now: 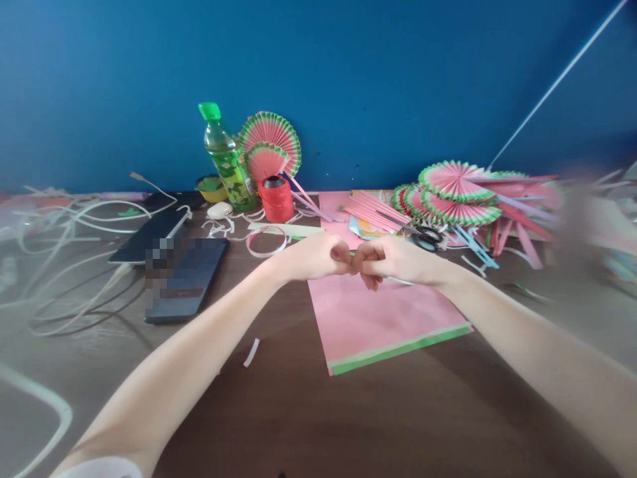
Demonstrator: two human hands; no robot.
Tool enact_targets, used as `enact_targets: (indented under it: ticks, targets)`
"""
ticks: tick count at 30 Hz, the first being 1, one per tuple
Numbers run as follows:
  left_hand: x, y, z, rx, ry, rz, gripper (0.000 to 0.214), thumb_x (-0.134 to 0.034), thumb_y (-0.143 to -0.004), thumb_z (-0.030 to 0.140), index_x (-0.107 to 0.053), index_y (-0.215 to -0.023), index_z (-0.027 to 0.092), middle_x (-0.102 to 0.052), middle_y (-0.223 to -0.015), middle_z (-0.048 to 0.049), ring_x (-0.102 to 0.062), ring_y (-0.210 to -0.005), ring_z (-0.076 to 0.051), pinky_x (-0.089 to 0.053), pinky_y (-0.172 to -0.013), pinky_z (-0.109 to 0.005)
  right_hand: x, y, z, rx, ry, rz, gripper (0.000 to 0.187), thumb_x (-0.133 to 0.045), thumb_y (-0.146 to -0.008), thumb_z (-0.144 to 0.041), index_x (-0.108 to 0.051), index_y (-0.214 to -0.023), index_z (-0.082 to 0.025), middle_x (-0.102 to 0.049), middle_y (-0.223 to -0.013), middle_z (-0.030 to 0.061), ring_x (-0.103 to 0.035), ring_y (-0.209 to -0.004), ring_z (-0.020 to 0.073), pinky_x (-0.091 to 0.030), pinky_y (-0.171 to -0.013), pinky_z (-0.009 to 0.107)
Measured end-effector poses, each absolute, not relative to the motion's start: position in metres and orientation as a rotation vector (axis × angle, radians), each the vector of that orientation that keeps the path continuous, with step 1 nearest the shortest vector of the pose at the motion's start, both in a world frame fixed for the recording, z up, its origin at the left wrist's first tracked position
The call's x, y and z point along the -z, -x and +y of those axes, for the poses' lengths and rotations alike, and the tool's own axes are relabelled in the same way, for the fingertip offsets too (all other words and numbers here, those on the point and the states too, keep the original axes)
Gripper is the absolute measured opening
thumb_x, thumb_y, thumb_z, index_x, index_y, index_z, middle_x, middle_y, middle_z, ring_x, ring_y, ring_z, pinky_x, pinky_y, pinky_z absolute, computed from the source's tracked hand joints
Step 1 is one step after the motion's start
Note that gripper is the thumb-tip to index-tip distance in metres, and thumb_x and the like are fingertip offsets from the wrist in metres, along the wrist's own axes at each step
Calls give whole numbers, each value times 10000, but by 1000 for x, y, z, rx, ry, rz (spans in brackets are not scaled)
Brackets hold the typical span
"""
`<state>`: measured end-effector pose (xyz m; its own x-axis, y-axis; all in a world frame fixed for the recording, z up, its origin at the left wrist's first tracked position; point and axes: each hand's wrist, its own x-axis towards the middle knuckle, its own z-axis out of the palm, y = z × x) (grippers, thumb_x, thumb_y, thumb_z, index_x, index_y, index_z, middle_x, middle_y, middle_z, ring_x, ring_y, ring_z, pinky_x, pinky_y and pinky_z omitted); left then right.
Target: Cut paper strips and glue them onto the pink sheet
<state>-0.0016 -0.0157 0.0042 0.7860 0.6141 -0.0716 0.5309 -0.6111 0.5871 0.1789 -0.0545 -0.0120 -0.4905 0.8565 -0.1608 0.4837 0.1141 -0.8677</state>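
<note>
Over the far part of a pink paper sheet (378, 318), my two hands meet with fingertips pinched together. A small bit of a green strip (353, 257), paper by its look, shows between them; the fingers hide most of it. My left hand (321, 255) is closed at its left end, and my right hand (385, 257) is closed at its right. A thin pale strip end (399, 281) sticks out below my right hand. Along its near edge the pink sheet has a whitish band and a green band (403, 348).
Behind the hands lie scissors (423, 237), a pleated pink paper (375, 211) and a tape roll (267, 241). Watermelon-coloured paper fans (452, 196) pile up at right. A green-capped bottle (229, 162) and red spool (276, 200) stand back left. Tablet (189, 282) and white cables (74, 265) occupy the left.
</note>
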Motion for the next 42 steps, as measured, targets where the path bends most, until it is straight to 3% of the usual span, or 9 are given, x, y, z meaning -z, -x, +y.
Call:
enact_targets:
  ticks: [11, 30, 42]
  targets:
    - [0, 2, -13, -179, -2388, 820, 179, -528, -687, 242, -661, -769, 152, -610, -727, -6, -505, -633, -103, -324, -546, -208, 12, -178, -56, -1326, 1313, -2052, 101, -470, -700, -146, -569, -715, -166, -619, -564, -22, -568, -525, 100, -412, -523, 210]
    - [0, 4, -12, -161, -2360, 811, 224, -566, -696, 330, -685, -793, 167, -634, -741, -16, -515, -643, -112, -324, -555, -213, 13, -178, -54, -1334, 1327, -2051, 107, -478, -704, -162, -583, -723, -172, -618, -542, -30, -573, -508, 99, -426, -520, 208]
    - [5, -3, -15, -296, -2345, 931, 170, -554, -636, 295, -620, -650, 138, -560, -630, -2, -468, -603, -113, -322, -535, -233, 7, -170, -61, -1174, 1429, -2019, 95, -466, -702, -163, -559, -680, -166, -615, -538, -5, -571, -489, 103, -446, -515, 214]
